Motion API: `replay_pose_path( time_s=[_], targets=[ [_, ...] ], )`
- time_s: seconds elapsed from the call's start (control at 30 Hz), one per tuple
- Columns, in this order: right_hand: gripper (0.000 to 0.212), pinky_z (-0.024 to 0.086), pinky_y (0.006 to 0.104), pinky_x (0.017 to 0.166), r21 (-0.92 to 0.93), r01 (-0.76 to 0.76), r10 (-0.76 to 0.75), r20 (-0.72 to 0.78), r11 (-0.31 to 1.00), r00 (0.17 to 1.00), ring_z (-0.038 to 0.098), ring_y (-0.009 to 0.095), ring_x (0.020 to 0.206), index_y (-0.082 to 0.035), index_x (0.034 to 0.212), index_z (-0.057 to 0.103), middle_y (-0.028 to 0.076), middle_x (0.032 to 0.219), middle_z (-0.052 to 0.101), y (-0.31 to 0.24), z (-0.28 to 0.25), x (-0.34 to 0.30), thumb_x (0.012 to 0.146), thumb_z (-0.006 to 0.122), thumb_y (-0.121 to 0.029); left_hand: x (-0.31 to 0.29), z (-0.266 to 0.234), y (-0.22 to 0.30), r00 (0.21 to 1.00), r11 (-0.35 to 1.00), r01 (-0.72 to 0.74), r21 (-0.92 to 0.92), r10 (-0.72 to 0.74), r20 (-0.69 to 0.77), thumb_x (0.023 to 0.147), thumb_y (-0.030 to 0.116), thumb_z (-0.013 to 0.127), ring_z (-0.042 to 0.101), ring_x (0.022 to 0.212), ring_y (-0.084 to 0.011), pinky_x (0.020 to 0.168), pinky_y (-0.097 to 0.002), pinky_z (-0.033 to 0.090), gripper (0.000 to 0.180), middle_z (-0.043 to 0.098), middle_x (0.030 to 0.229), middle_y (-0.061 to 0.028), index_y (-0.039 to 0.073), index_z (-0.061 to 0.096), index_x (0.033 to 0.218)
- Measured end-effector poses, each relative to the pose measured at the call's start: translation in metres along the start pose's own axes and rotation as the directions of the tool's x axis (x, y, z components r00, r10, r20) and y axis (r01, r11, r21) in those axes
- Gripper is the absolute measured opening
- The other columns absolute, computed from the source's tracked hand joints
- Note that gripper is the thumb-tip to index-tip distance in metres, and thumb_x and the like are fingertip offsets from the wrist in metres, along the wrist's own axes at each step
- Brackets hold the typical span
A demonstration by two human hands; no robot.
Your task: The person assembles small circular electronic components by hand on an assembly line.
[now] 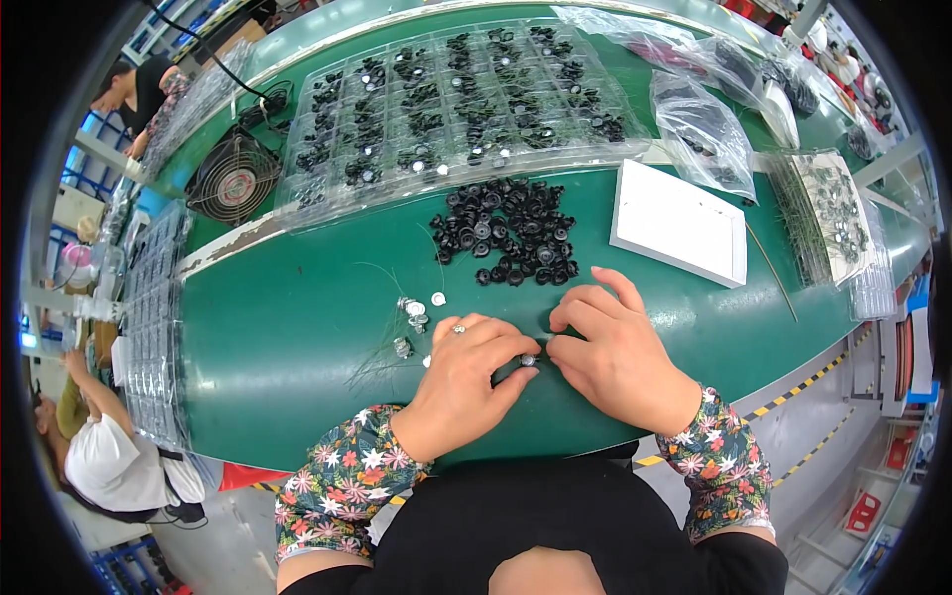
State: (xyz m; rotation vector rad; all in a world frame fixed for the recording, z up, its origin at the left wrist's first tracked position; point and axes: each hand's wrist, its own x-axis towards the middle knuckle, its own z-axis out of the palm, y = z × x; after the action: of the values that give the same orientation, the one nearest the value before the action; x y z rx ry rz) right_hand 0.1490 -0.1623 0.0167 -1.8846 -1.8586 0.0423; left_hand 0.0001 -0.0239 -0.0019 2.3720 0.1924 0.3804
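Note:
My left hand (458, 385) pinches a small round black part with a silvery centre (529, 361) between thumb and index finger, just above the green table (297, 327). Close on its right, my right hand (627, 359) has its fingers curled, their tips pressed together near that part. Whatever those right fingertips hold is hidden. Beside my left hand lie several small silvery-white round pieces (415, 309) with thin green wires trailing left. Beyond both hands spreads a loose pile of black round parts (506, 226).
Clear compartment trays (288, 213) filled with black parts line the back. A white shallow box (678, 220), a plastic bag (702, 129) and bundled wires (805, 223) lie right. At the left back stands a black fan (233, 178). Other people work at the left.

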Motion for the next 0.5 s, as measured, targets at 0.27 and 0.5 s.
replay_pose_path(
  time_s=[0.27, 0.5],
  targets=[
    [0.009, 0.031, 0.0515, 0.106, -0.116, -0.013, 0.019, 0.046, 0.993, 0.999, 0.053, 0.024, 0.106, -0.006, 0.076, 0.062, 0.006, 0.096, 0.057, 0.002, -0.008, -0.017, 0.068, 0.061, -0.008, -0.003, 0.002, 0.0, 0.999, 0.999, -0.011, 0.048, 0.01, 0.032, 0.074, 0.01, 0.073, 0.056, 0.091, -0.0204, 0.087, -0.0372, 0.035, 0.021, 0.062, 0.092, -0.001, 0.011, 0.068, 0.094],
    [0.024, 0.034, 0.0495, 0.105, -0.213, -0.171, 0.187, 0.06, 0.962, 0.98, 0.053, 0.028, 0.11, -0.007, 0.086, 0.063, 0.007, 0.104, 0.059, 0.008, -0.043, -0.008, 0.064, 0.073, -0.007, -0.005, 0.002, 0.0, 0.998, 0.995, -0.05, 0.084, 0.046, 0.044, 0.074, 0.013, 0.073, 0.056, 0.091, -0.0205, 0.088, -0.0395, 0.034, 0.02, 0.061, 0.092, -0.0013, 0.011, 0.067, 0.093]
  ],
)
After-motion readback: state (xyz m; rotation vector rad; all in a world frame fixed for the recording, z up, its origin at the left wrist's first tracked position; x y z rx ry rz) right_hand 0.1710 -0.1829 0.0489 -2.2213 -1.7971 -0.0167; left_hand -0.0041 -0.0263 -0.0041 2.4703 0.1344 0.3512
